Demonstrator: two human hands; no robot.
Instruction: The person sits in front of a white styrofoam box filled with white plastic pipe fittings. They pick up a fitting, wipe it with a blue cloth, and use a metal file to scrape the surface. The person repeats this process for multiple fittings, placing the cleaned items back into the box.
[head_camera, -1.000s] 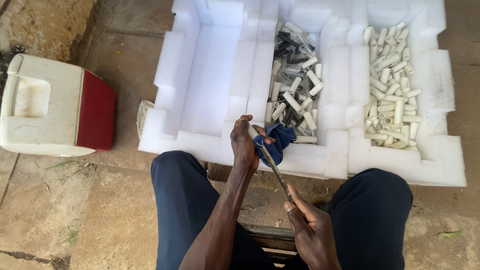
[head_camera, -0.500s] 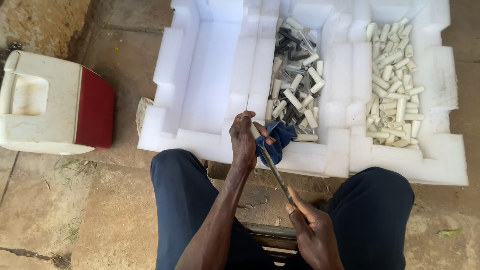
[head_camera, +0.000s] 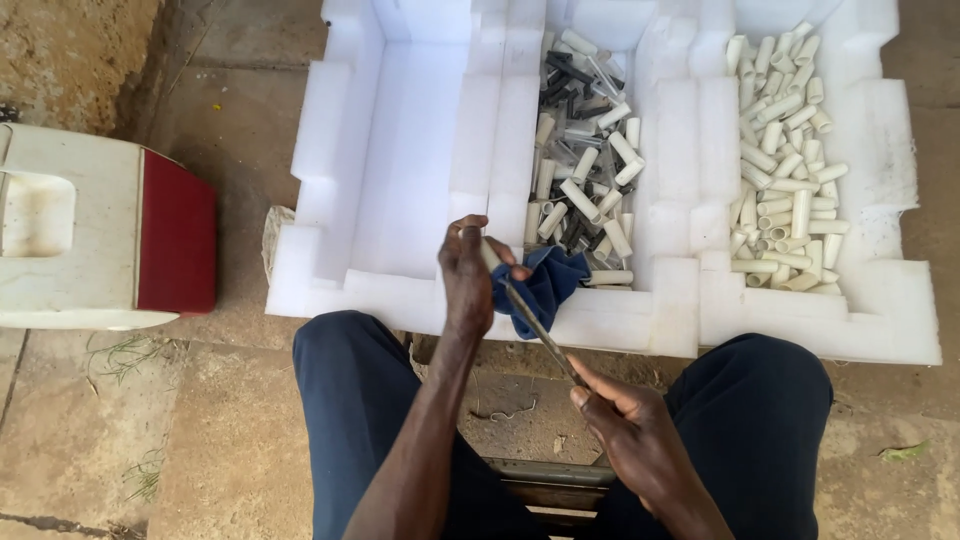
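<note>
2 hands: left hand (head_camera: 468, 272) clamped on 1 blue cloth (head_camera: 545, 285), right hand (head_camera: 640, 445) apparently pinching 1 thin rod (head_camera: 535, 325).

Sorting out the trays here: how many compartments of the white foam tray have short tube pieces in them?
2. The middle compartment holds mixed white and dark tube pieces; the right compartment holds white ones. The left compartment shows none. The tray's top edge is cut off.

- Dark navy trousers (head_camera: 370, 400) cover both thighs, the cloth plain and unmarked.
- Both forearms are bare, with no sleeves showing.
- The left hand (head_camera: 468, 272) and right hand (head_camera: 630, 430) wear no gloves, rings or watch.
</note>
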